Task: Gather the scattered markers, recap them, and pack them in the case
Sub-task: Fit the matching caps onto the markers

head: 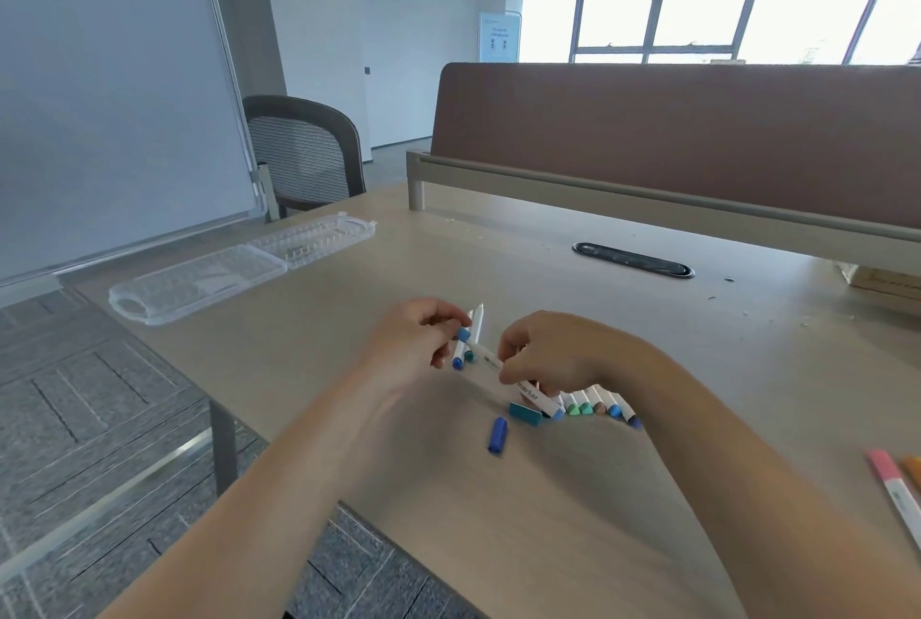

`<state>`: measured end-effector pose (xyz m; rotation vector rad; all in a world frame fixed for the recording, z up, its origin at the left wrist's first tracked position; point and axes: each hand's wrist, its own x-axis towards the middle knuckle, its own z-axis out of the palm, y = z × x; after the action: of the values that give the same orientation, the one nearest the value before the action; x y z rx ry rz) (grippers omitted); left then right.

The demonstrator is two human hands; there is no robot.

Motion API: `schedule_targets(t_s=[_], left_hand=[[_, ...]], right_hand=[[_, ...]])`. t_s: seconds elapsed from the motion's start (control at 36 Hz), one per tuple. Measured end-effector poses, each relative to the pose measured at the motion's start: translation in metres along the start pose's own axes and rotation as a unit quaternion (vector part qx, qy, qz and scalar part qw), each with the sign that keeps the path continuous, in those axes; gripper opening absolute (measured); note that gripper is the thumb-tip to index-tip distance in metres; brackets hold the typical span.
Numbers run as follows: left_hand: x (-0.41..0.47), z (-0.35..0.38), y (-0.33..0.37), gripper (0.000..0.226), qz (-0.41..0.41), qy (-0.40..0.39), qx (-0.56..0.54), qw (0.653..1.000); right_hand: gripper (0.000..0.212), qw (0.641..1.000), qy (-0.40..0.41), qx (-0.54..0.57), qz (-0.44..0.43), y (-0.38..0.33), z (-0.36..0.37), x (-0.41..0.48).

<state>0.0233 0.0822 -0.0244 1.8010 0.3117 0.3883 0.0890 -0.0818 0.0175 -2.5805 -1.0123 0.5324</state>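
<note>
My right hand [540,359] pinches the white marker [528,395] at mid-barrel, its long axis running up-left to the tip, where my left hand [413,344] pinches the light-blue cap [464,334]; the open case [199,279] lies well beyond, up-left.

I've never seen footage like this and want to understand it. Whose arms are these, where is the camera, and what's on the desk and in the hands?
No machine here: one camera on a person's head looks down at their own bare hands. The left hand grips two white markers and the capped end of a third marker, whose barrel the right hand pinches. On the desk lie a blue cap, a teal cap, a row of markers, a pink marker and an open clear case.
</note>
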Motion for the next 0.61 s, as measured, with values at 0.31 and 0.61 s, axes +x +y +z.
schedule_targets(t_s=[0.31, 0.61], left_hand=[[0.004, 0.005, 0.001, 0.009, -0.025, 0.037, -0.012, 0.999], [0.001, 0.020, -0.006, 0.026, -0.028, 0.072, -0.039, 0.996]], right_hand=[[0.020, 0.999, 0.032, 0.019, -0.020, 0.003, -0.002, 0.003], [0.021, 0.994, 0.112, 0.007, -0.019, 0.007, 0.011, 0.018]])
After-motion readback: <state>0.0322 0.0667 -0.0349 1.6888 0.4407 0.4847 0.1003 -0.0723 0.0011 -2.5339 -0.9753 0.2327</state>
